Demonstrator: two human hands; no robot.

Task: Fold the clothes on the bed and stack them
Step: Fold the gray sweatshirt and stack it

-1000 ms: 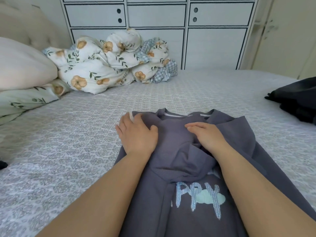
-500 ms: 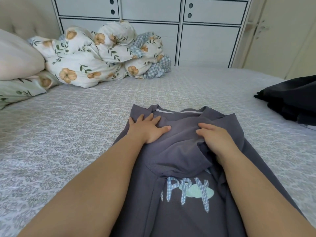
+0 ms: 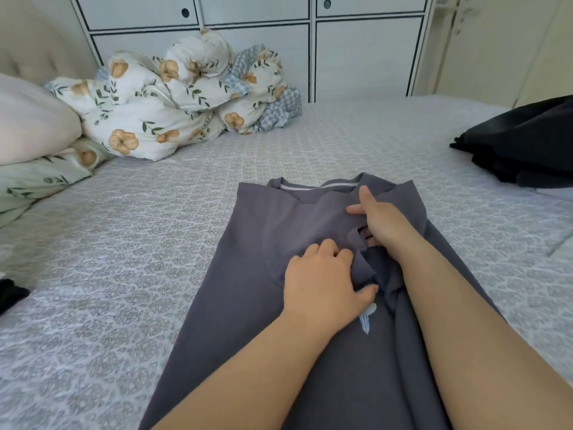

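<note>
A grey shirt (image 3: 248, 274) lies flat on the bed (image 3: 124, 274), its collar at the far end and its sides folded inward. My left hand (image 3: 322, 280) is on the chest of the shirt, fingers curled, pinching the edge of the folded-in sleeve against my thumb. My right hand (image 3: 383, 225) sits just beyond it near the collar. Its thumb and forefinger are stretched out, and its other fingers are tucked under a fold of the same cloth. Only a sliver of the pale blue print (image 3: 366, 318) shows beside my left thumb.
A bunched floral duvet (image 3: 173, 110) and pillows (image 3: 31, 125) lie at the far left. A pile of dark clothes (image 3: 524, 144) sits at the right edge, and a black item (image 3: 9, 296) at the left edge. White cabinets (image 3: 356, 51) stand behind the bed.
My left hand has moved from the shirt's left shoulder to the middle and taken hold of the sleeve fold. The fold now covers most of the print. My right hand has shifted slightly.
</note>
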